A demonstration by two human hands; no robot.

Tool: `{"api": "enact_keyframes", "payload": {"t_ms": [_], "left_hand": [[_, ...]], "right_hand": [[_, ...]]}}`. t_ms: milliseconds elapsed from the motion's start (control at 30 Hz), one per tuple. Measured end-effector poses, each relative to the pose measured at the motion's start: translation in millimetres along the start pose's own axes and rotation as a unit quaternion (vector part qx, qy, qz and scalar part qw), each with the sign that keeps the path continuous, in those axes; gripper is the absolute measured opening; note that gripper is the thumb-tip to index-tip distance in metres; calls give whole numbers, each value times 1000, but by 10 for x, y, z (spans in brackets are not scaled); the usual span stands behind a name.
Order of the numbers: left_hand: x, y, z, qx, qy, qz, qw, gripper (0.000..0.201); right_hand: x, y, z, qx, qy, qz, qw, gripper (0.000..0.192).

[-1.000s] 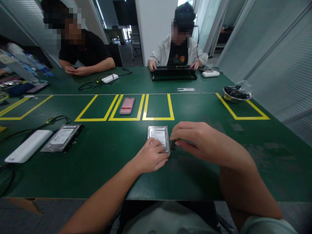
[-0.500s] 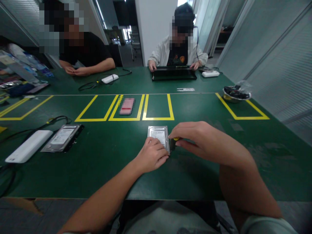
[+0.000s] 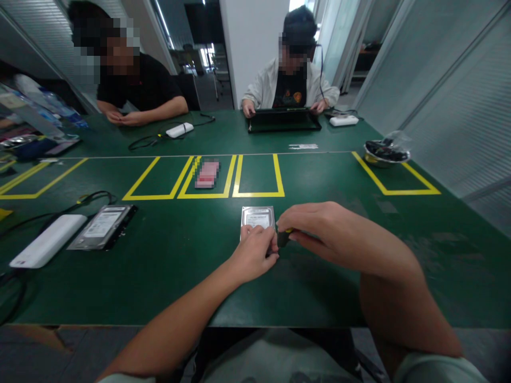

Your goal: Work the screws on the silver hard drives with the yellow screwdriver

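Note:
A silver hard drive [image 3: 257, 214] with a white label lies flat on the green table in front of me. My left hand [image 3: 255, 250] covers its near part, fingers curled round its right-hand edge and thumb at the near corner. To the right, my right hand [image 3: 315, 229] arches down with thumb and fingers closed on a small black-and-yellow tool [image 3: 283, 238]. The tool is close beside the drive's right edge. Its tip is hidden near my left fingers, so I cannot tell whether it touches the drive.
A second hard drive [image 3: 101, 229] lies at left beside a white power bank [image 3: 48, 241] with black cables. Yellow tape outlines [image 3: 259, 194] mark the table, one around a pink blurred item [image 3: 207, 174]. A bowl of dark parts [image 3: 386, 154] stands at right. Two people sit opposite, one holding a black panel [image 3: 284, 121].
My left fingers have bunched toward the drive's right edge, close to the tool. The right hand has barely moved. The person at the far left has shifted their head slightly.

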State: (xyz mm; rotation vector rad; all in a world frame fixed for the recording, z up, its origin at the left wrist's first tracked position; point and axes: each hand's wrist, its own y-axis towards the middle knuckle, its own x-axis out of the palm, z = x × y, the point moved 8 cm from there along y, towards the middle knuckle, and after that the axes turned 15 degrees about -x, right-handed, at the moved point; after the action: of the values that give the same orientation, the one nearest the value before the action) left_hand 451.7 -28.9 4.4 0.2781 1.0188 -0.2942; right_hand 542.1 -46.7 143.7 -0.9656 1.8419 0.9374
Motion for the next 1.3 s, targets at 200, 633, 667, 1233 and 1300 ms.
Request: {"api": "enact_keyframes", "payload": {"t_ms": [200, 633, 667, 1233, 1300], "left_hand": [[46, 49, 24, -4, 44, -12, 999, 16], [73, 123, 144, 36, 115, -59, 991, 10], [67, 130, 154, 35, 114, -64, 991, 7], [54, 169, 158, 27, 107, -94, 989, 8], [57, 171, 158, 26, 118, -96, 988, 12]], "right_hand": [[-10, 33, -53, -16, 17, 4, 1000, 14], [18, 36, -60, -4, -14, -2, 1000, 13], [21, 38, -58, -2, -22, -4, 1000, 13], [26, 13, -52, 14, -47, -22, 999, 16], [22, 9, -35, 25, -57, -24, 998, 12]]}}
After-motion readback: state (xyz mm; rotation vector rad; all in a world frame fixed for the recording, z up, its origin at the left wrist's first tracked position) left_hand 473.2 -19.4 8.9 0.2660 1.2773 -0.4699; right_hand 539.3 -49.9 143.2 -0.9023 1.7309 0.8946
